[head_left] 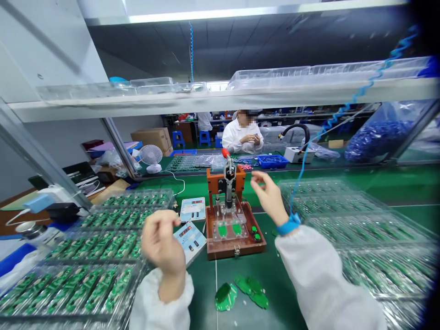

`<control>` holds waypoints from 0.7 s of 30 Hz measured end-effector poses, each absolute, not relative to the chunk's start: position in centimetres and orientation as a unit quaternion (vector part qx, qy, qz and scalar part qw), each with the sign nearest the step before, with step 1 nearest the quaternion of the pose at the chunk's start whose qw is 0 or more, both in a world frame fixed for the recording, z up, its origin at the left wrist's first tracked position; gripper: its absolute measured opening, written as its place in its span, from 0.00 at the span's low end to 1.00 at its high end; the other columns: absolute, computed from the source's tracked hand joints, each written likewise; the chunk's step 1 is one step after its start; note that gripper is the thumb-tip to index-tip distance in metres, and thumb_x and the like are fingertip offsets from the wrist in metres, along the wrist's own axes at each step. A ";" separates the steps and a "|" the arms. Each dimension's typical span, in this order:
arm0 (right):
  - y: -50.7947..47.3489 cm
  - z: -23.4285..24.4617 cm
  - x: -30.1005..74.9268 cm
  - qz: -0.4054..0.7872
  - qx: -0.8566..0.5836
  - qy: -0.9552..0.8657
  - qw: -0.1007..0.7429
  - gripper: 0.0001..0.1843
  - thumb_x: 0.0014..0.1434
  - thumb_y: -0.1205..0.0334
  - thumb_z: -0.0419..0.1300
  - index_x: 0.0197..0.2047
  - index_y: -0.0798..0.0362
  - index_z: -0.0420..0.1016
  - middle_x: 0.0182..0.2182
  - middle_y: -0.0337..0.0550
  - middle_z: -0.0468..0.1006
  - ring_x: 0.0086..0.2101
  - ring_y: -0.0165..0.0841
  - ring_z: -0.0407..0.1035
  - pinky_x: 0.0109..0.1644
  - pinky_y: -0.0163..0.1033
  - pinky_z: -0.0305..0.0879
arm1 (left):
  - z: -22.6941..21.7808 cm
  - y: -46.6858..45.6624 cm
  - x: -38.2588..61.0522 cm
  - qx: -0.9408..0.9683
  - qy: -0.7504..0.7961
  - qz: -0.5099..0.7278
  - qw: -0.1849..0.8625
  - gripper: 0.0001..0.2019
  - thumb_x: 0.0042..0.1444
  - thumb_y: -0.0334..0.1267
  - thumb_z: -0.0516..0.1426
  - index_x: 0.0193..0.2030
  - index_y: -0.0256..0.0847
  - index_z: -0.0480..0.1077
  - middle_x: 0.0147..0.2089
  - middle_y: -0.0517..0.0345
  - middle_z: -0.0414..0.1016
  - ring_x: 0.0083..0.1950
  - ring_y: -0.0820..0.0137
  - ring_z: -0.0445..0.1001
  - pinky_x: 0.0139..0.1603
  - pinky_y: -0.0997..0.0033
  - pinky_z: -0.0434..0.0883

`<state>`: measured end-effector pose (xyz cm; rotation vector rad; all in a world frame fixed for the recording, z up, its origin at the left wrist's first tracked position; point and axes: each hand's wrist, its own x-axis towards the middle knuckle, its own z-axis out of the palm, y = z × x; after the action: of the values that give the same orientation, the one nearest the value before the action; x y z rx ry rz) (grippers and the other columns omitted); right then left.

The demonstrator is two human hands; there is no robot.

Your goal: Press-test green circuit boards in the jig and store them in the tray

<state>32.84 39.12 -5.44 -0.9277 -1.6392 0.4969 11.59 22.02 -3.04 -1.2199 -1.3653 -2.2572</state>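
A brown wooden test jig (233, 245) stands in the middle of the green bench, with a red-knobbed lever (227, 172) upright and two green circuit boards (228, 229) under its clear plate. My right hand (268, 195) hovers just right of the lever, fingers loosely curled, nothing visible in it. My left hand (161, 245) is raised near the front left of the jig, fingers curled inward; I cannot see what, if anything, they pinch. Loose green boards (245, 291) lie on the mat in front of the jig.
Clear trays of green boards (103, 256) are stacked at the left, and more trays (364, 229) at the right. Two small meter boxes (191, 224) sit left of the jig. A person in white sits across the bench (242, 135). A blue coiled cord (319, 133) runs to my right wrist strap.
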 end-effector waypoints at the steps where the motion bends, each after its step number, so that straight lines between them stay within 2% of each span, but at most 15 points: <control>1: 37.9 -7.6 33.4 0.210 -0.408 -0.711 0.533 0.20 0.64 0.53 0.56 0.52 0.57 0.75 0.45 0.52 0.79 0.44 0.41 0.73 0.46 0.47 0.70 | -4.8 23.1 11.1 -0.446 -0.531 -0.719 0.053 0.10 0.62 0.39 0.54 0.29 0.40 0.67 0.28 0.59 0.69 0.30 0.69 0.69 0.33 0.70 0.68; 2: 36.8 -9.5 33.7 0.200 -0.412 -0.736 0.498 0.17 0.65 0.54 0.55 0.49 0.56 0.77 0.44 0.52 0.79 0.45 0.42 0.72 0.49 0.49 0.69 | -6.8 23.9 10.7 -0.479 -0.580 -0.659 -0.008 0.11 0.62 0.41 0.55 0.31 0.39 0.69 0.31 0.57 0.72 0.33 0.67 0.71 0.35 0.69 0.70; 4: 34.8 -12.5 33.5 0.170 -0.405 -0.786 0.436 0.16 0.67 0.57 0.54 0.49 0.56 0.78 0.46 0.52 0.78 0.48 0.43 0.70 0.54 0.53 0.67 | -10.8 25.0 10.7 -0.570 -0.620 -0.533 -0.077 0.12 0.63 0.43 0.54 0.39 0.39 0.75 0.41 0.51 0.77 0.45 0.61 0.75 0.49 0.60 0.72; 7: 33.0 -14.3 32.2 0.139 -0.407 -0.822 0.372 0.15 0.68 0.61 0.54 0.53 0.54 0.76 0.53 0.54 0.74 0.55 0.47 0.64 0.59 0.58 0.63 | -14.6 25.8 12.1 -0.647 -0.649 -0.398 -0.055 0.15 0.65 0.42 0.53 0.53 0.41 0.75 0.59 0.45 0.72 0.61 0.54 0.67 0.63 0.48 0.65; 10: 32.7 -13.9 31.1 0.182 -0.415 -0.819 0.352 0.11 0.65 0.66 0.58 0.49 0.54 0.77 0.55 0.55 0.73 0.59 0.50 0.60 0.62 0.61 0.59 | -15.2 26.4 13.4 -0.669 -0.654 -0.354 -0.001 0.16 0.66 0.40 0.51 0.55 0.40 0.73 0.63 0.43 0.67 0.65 0.51 0.63 0.65 0.43 0.63; 12: 33.0 -13.1 30.9 0.217 -0.414 -0.808 0.357 0.08 0.62 0.70 0.61 0.45 0.54 0.77 0.54 0.53 0.74 0.59 0.49 0.60 0.64 0.59 0.56 | -14.7 26.7 13.4 -0.674 -0.638 -0.371 0.018 0.17 0.66 0.42 0.50 0.53 0.38 0.73 0.60 0.41 0.70 0.63 0.51 0.65 0.63 0.43 0.64; 14: 33.1 -12.4 31.2 0.243 -0.416 -0.797 0.363 0.09 0.60 0.71 0.64 0.44 0.53 0.76 0.49 0.48 0.77 0.55 0.43 0.66 0.63 0.52 0.60 | -14.3 26.7 12.7 -0.672 -0.619 -0.407 0.014 0.19 0.65 0.48 0.51 0.49 0.38 0.74 0.53 0.42 0.75 0.57 0.50 0.70 0.61 0.44 0.67; 16: 32.7 -12.0 32.0 0.280 -0.426 -0.775 0.374 0.08 0.62 0.71 0.63 0.45 0.53 0.75 0.42 0.42 0.79 0.46 0.35 0.72 0.56 0.41 0.67 | -14.5 26.2 11.7 -0.644 -0.617 -0.452 -0.011 0.22 0.63 0.56 0.50 0.43 0.39 0.76 0.45 0.45 0.79 0.50 0.51 0.75 0.56 0.46 0.71; 18: 31.4 -12.0 33.0 0.313 -0.445 -0.743 0.390 0.07 0.63 0.70 0.60 0.45 0.53 0.74 0.37 0.38 0.79 0.38 0.30 0.74 0.45 0.33 0.70 | -15.1 25.2 11.1 -0.593 -0.645 -0.480 -0.050 0.26 0.57 0.62 0.55 0.44 0.41 0.76 0.44 0.49 0.80 0.45 0.54 0.77 0.49 0.54 0.76; 21: 27.9 -12.9 34.3 0.453 -0.449 -0.656 0.404 0.07 0.59 0.69 0.63 0.42 0.54 0.76 0.28 0.33 0.75 0.28 0.26 0.69 0.31 0.27 0.64 | -15.9 22.8 12.3 -0.515 -0.649 -0.548 -0.114 0.29 0.48 0.66 0.62 0.44 0.42 0.76 0.33 0.54 0.80 0.34 0.59 0.78 0.34 0.64 0.78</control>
<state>34.26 27.90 -12.95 -1.1336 -1.6572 1.1436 12.28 22.84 -15.91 -1.7478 -2.2027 -1.8576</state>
